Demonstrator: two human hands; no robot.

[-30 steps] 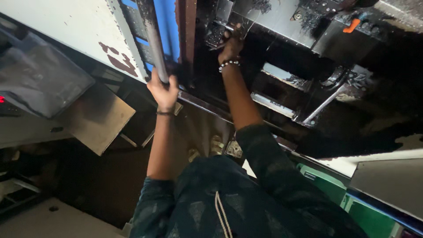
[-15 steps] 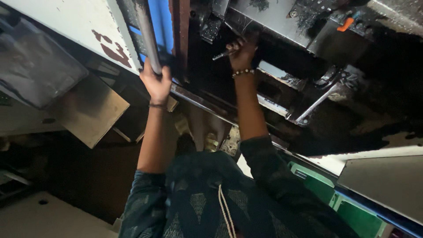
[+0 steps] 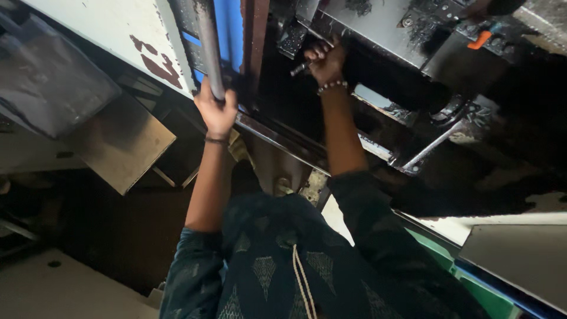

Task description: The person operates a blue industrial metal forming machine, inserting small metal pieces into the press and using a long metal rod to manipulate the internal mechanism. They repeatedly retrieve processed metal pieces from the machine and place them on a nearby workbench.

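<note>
A: We are viewing, largest first, the machine housing (image 3: 106, 35): a white painted panel, chipped to brown in patches, with a blue strip (image 3: 230, 29) beside it. To its right we are looking into a dark, greasy cavity (image 3: 378, 94), bounded above by a dull grey metal plate (image 3: 366, 23).

B: Below the housing we are noting a flat, brownish sheet-metal flap (image 3: 121, 142), tilted, and lower right a green bin edge (image 3: 472, 277).

A: We are bracing with the left hand (image 3: 217, 112), which is wrapped fully around a smooth, round steel bar (image 3: 208, 47) running upward along the blue strip.

B: The right hand (image 3: 326, 60) is reaching into the cavity, fingers clenched around a small metal tool (image 3: 299, 68), a short cylindrical shaft protruding leftward from the fist. A beaded bracelet (image 3: 332, 87) is circling that wrist.

A: We are judging the step as working a fastener or fitting inside the cavity; the tool's tip is too dark to resolve.

B: The next move is calling, in our judgement, for a steady left grip and controlled wrist rotation on slick, oily metal.
</note>
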